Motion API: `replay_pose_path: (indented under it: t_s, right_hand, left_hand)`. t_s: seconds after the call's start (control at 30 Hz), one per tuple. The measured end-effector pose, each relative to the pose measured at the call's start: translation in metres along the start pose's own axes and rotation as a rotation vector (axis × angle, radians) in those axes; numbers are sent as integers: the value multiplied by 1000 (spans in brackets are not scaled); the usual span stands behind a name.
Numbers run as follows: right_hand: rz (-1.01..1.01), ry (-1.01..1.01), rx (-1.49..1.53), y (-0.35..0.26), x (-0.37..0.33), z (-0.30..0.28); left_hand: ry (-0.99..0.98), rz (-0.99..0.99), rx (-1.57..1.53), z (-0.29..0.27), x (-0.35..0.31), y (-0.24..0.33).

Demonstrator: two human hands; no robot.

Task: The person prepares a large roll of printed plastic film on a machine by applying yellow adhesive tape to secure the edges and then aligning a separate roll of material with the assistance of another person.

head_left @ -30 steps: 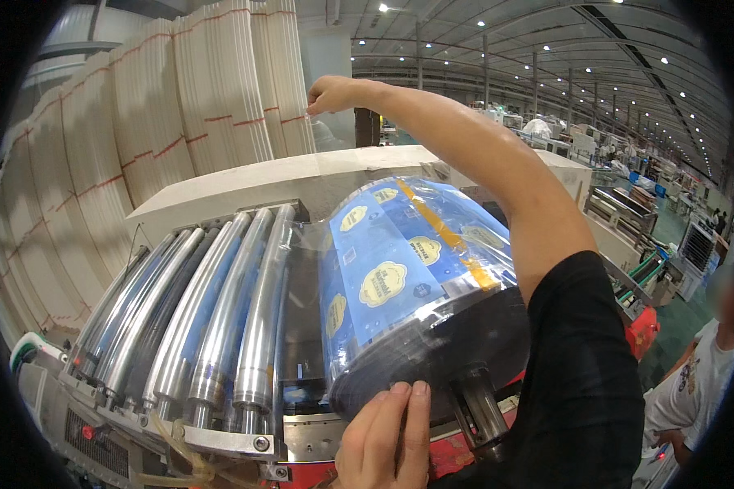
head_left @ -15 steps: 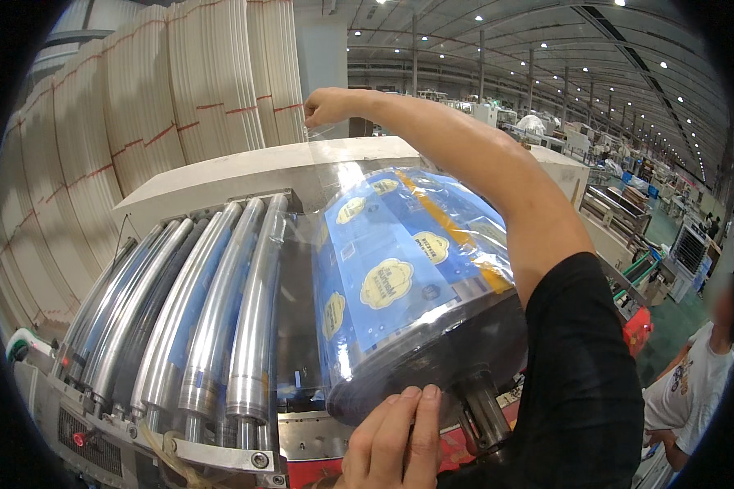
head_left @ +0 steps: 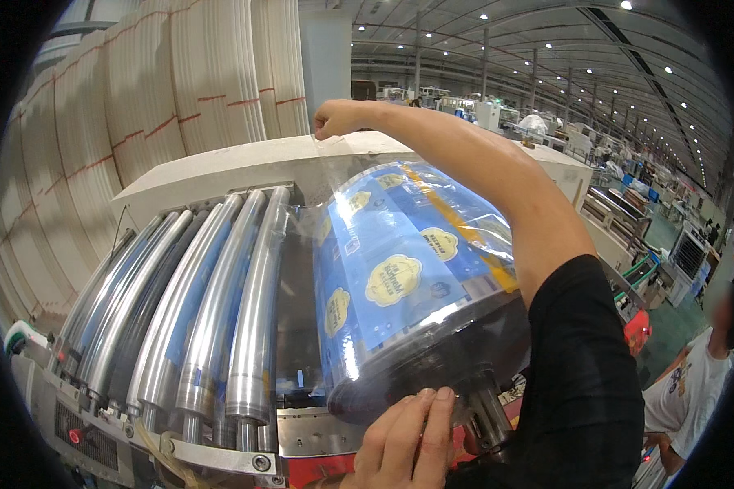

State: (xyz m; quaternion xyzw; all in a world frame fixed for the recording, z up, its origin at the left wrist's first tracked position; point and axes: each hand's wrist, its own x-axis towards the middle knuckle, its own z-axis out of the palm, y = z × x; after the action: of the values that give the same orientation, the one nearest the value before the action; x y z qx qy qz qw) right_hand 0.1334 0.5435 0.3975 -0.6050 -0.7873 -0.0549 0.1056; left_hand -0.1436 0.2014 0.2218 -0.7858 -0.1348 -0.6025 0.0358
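A large roll of printed film [head_left: 391, 273], blue with cream badges and an orange strip of tape, sits on a metal shaft [head_left: 488, 414]. My right arm reaches over the roll from the right. Its closed right hand [head_left: 340, 120] grips clear film [head_left: 332, 167] beyond the roll's far end, and the film stretches down from the fist. Close to me, my left hand [head_left: 406, 444] is at the roll's dark near end, beside the shaft. Its fingers point up, bent and pressed together; whatever they pinch, if anything, is hidden.
Several shiny steel rollers [head_left: 253, 326] stand left of the roll in a metal frame [head_left: 220, 458]. Behind is a pale beam-like machine body [head_left: 245, 163], then tall stacked white boards [head_left: 147, 98]. Another person [head_left: 685, 391] stands at the right.
My right hand has come slightly down and to the right, still gripping the film. My left hand has shifted a little to the right. The view has moved slightly.
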Motion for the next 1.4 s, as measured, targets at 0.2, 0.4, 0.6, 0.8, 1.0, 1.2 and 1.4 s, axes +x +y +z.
replay_pose_path:
  t_s: [0.2, 0.4, 0.6, 0.8, 1.0, 1.2, 1.4]
  right_hand:
    - [-34, -26, -45, 2, -6, 13]
    - [0, -82, -79, 1, -16, 24]
    - [14, -98, -58, 5, -25, 31]
    - [-14, -99, -61, 13, -26, 47]
    - [-19, -120, -44, 18, -26, 59]
    - [20, -135, -39, 17, -33, 65]
    - [11, -118, -61, 14, -40, 69]
  left_hand:
    - [53, 27, -33, 5, -5, -3]
    - [4, 24, -60, 0, -6, -3]
    - [11, 69, -87, 3, -7, -8]
    - [59, 79, -74, 6, -10, -7]
    - [150, 92, -26, 12, -11, -6]
    - [211, 15, -51, 14, -8, 0]
    - [270, -13, -62, 18, -8, 3]
